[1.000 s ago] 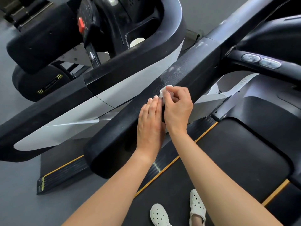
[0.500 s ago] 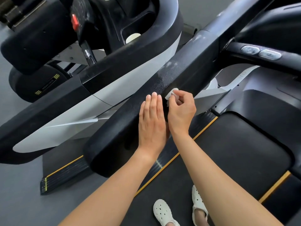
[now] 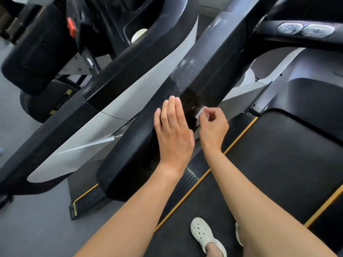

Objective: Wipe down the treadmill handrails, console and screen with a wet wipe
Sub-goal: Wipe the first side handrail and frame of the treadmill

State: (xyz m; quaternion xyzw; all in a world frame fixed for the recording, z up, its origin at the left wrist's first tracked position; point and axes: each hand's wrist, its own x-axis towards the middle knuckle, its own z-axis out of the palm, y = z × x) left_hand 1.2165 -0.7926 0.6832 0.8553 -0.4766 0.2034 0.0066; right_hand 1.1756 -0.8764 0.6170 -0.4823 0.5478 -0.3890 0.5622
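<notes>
- My right hand [image 3: 213,127] pinches a small white wet wipe [image 3: 200,112] between the thumb and the fingertips. The other fingers are curled in.
- The wet wipe touches the inner side of the thick black handrail [image 3: 133,154], just beside the fingertips of my left hand [image 3: 174,130].
- My left hand lies flat on top of the handrail. Its fingers are straight and pressed together.
- Between my two hands there is a dark wet patch [image 3: 191,101] on the handrail.
- A bit higher up, the handrail has pale dusty specks [image 3: 182,71] on it.
- The handrail runs on a slant, from low on the left to high on the right.
- Under my right arm is the black treadmill belt [image 3: 278,154], with a yellow line [image 3: 239,134] along its edge.
- My white shoe [image 3: 203,235] with little holes stands on the belt near the bottom.
- At the top right, a black bar holds two silver buttons [image 3: 304,30].
- On my left stands another treadmill [image 3: 83,138], black and white, with a red button [image 3: 71,26] near the top.
- The floor [image 3: 37,219] is grey.
</notes>
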